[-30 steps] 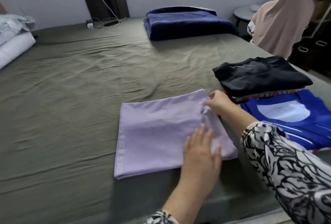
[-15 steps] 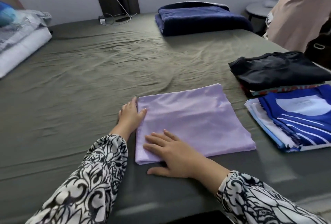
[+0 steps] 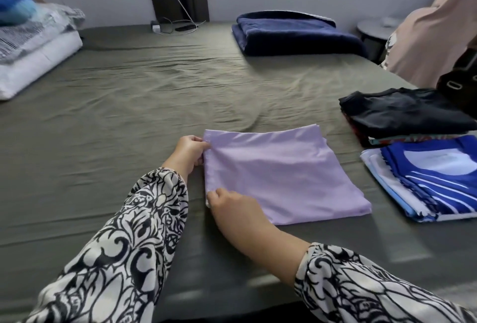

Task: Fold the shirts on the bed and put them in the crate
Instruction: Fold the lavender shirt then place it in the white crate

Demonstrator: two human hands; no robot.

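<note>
Half a second ago both hands lay flat along the left edge of the lilac shirt (image 3: 278, 175); now each has curled onto that edge. The left hand (image 3: 189, 151) pinches the far left corner between thumb and fingers, and the right hand (image 3: 232, 206) grips the near left corner, its knuckles bent over the cloth. The shirt itself has not moved. No writing or label on it can be read from here.

It lies folded into a smooth rectangle, pale purple and plain, in the middle of the olive-green bed (image 3: 116, 116), near the front edge. Just to its right sits a folded blue-and-white shirt (image 3: 433, 183), and behind that a stack topped by a black garment (image 3: 405, 113). A folded navy blanket (image 3: 294, 33) rests at the far side.
</note>
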